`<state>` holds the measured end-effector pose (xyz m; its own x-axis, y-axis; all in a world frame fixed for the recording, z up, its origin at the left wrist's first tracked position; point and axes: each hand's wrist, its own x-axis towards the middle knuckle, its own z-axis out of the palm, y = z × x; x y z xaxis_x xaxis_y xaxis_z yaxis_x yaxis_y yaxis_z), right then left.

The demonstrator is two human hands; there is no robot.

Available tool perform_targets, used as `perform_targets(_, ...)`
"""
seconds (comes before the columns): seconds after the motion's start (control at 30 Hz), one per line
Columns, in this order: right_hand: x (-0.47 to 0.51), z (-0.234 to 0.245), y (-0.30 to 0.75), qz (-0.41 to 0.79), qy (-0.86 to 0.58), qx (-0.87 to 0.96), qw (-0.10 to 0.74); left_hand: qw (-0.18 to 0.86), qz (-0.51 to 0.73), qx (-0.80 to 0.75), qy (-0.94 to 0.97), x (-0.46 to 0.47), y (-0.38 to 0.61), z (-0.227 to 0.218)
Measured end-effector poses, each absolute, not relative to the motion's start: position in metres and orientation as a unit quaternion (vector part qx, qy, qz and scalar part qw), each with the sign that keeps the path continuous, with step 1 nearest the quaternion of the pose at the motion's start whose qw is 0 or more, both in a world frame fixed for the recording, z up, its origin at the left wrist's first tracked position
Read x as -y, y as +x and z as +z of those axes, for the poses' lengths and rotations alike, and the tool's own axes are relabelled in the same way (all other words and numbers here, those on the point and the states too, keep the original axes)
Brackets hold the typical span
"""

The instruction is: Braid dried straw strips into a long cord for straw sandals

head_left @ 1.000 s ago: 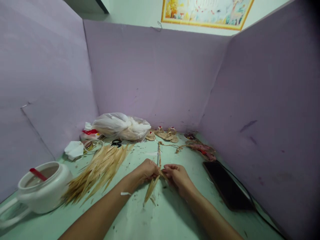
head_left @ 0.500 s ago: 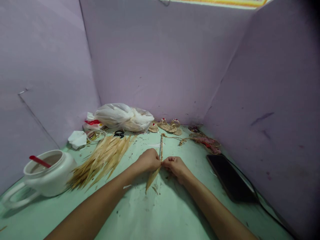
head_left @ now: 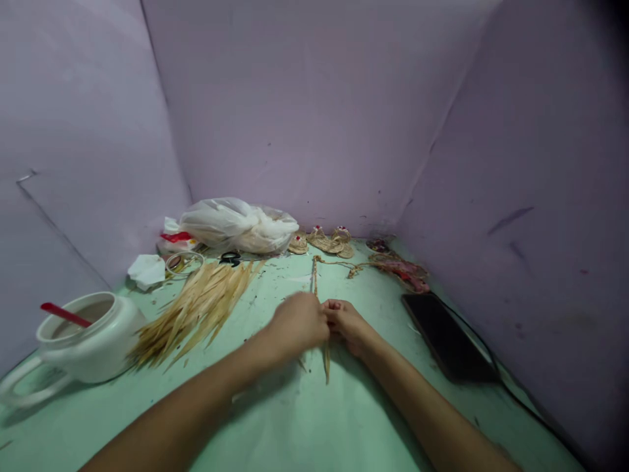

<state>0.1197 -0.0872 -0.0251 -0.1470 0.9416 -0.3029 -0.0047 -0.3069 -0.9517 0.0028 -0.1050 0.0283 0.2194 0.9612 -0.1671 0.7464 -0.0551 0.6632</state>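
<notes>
My left hand (head_left: 299,321) and my right hand (head_left: 346,323) meet at the middle of the green table (head_left: 304,426), both closed on a twisted straw cord (head_left: 314,274) that runs away from me toward the back wall. Loose straw ends (head_left: 327,367) hang out below my fingers and point toward me. My left hand is blurred by motion. A fan of loose straw strips (head_left: 196,311) lies just left of my left forearm.
A white pot (head_left: 81,341) with a red stick stands at the left edge. At the back lie a plastic bag (head_left: 236,226), scissors (head_left: 230,257), crumpled tissue (head_left: 146,270), small straw sandals (head_left: 328,240) and pink cord (head_left: 400,272). A black phone (head_left: 447,337) with cable lies right. Purple panels enclose the table.
The loose straw ends swung from pointing lower left to straight toward me. My left hand moved right over the joint. The camera tilted down, so the wall picture left the view.
</notes>
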Motion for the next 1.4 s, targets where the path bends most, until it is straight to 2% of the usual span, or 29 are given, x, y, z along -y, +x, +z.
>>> perform_targets(0.07,0.087,-0.023,0.121,0.637,-0.509,0.438,0.378,0.359,0.209,-0.618,0.667,0.088,-0.007,0.031)
perform_targets(0.2,0.087,-0.020,0.124,0.648,-0.492,0.448,0.370,0.580,0.174,-0.577,0.549,0.071,-0.011,0.016)
perform_targets(0.27,0.085,-0.020,0.125,0.643,-0.497,0.456,0.364,0.623,0.169,-0.539,0.542,0.070,-0.009,0.008)
perform_targets(0.37,0.082,-0.023,0.127,0.623,-0.502,0.493,0.341,0.579,0.159,-0.554,0.577,0.069,-0.008,0.003)
perform_targets(0.43,0.081,-0.025,0.128,0.567,-0.519,0.552,0.323,0.536,0.152,-0.576,0.598,0.068,-0.007,0.002)
perform_targets(0.63,0.096,-0.016,0.126,0.218,-0.632,0.697,0.260,0.489,0.165,-0.622,0.589,0.069,0.002,-0.002)
perform_targets(0.73,0.108,-0.009,0.120,0.117,-0.676,0.697,0.209,0.520,0.163,-0.632,0.552,0.072,0.005,-0.003)
perform_targets(0.93,0.122,-0.014,0.108,0.043,-0.671,0.722,0.162,0.583,0.169,-0.595,0.528,0.074,-0.003,-0.003)
perform_targets(1.07,0.129,-0.019,0.102,0.036,-0.636,0.756,0.149,0.591,0.203,-0.558,0.546,0.074,-0.006,-0.004)
perform_targets(1.2,0.132,-0.021,0.102,0.069,-0.584,0.783,0.203,0.600,0.227,-0.546,0.539,0.074,-0.006,-0.004)
perform_targets(1.33,0.120,-0.016,0.113,0.124,-0.588,0.688,0.407,0.623,0.221,-0.529,0.533,0.070,-0.010,-0.005)
perform_targets(1.4,0.110,-0.015,0.118,0.188,-0.609,0.614,0.466,0.633,0.212,-0.510,0.542,0.068,-0.012,-0.007)
